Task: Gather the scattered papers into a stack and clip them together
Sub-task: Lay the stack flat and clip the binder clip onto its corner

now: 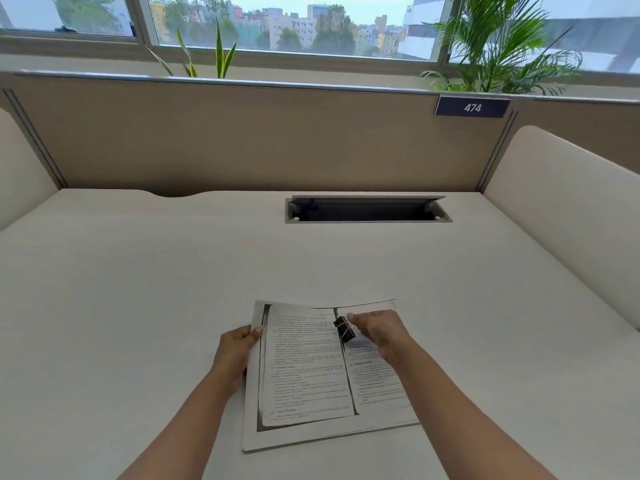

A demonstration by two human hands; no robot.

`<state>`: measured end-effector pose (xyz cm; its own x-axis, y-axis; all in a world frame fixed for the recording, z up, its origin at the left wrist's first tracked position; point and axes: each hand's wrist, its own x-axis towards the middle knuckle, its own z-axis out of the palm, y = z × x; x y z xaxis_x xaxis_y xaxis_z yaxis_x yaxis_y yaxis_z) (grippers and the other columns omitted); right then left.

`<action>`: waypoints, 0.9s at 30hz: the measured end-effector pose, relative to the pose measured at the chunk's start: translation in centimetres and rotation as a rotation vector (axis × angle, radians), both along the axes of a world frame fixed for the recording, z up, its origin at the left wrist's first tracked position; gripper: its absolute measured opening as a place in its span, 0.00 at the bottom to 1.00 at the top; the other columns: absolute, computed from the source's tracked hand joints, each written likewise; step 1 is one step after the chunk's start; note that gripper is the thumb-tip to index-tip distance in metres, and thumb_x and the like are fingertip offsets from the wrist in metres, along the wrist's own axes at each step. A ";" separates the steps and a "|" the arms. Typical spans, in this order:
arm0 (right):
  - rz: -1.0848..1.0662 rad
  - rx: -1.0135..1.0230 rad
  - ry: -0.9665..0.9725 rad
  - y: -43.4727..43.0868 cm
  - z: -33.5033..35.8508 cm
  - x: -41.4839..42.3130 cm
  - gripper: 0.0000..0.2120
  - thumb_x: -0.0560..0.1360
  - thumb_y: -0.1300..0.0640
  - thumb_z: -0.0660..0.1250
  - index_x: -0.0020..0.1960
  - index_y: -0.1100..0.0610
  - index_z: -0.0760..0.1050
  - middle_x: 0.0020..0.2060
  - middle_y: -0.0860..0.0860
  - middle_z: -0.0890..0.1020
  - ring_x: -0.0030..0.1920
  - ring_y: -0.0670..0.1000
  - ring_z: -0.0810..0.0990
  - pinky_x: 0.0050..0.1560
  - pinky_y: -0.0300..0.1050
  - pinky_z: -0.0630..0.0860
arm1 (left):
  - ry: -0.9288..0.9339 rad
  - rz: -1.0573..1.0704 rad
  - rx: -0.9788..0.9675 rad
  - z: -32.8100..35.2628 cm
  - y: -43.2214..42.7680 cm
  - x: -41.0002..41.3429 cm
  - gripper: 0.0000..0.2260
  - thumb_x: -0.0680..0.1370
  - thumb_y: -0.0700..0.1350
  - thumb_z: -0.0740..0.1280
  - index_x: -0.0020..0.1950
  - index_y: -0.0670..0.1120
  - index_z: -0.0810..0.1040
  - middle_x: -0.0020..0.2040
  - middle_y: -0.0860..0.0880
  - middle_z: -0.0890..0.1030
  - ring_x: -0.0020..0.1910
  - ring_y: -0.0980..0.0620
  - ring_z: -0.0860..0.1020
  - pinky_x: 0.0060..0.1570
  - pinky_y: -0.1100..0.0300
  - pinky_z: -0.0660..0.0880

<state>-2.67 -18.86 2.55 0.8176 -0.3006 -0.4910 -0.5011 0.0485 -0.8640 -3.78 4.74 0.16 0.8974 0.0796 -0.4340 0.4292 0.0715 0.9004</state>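
One stack, left hand at edge

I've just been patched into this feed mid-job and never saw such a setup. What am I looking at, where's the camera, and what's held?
There is no machine: these are a person's two bare hands, seen from one wide-angle camera worn on their head, looking forward and down. On the pale desk lies a stack of printed papers, already gathered. The left hand grips its left edge, thumb on top. The right hand pinches a black binder clip over the page, not yet clipped on. Behind are a cable hatch and a partition numbered 474.
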 end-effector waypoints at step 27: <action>0.236 0.045 0.167 -1.5 1.5 0.2 0.20 0.64 0.65 0.76 0.53 0.70 0.77 0.51 0.61 0.80 0.42 0.52 0.80 0.37 0.35 0.80 | 0.018 -0.029 -0.014 -0.9 0.5 0.6 0.08 0.79 0.41 0.62 0.46 0.41 0.80 0.42 0.41 0.84 0.41 0.42 0.80 0.49 0.46 0.78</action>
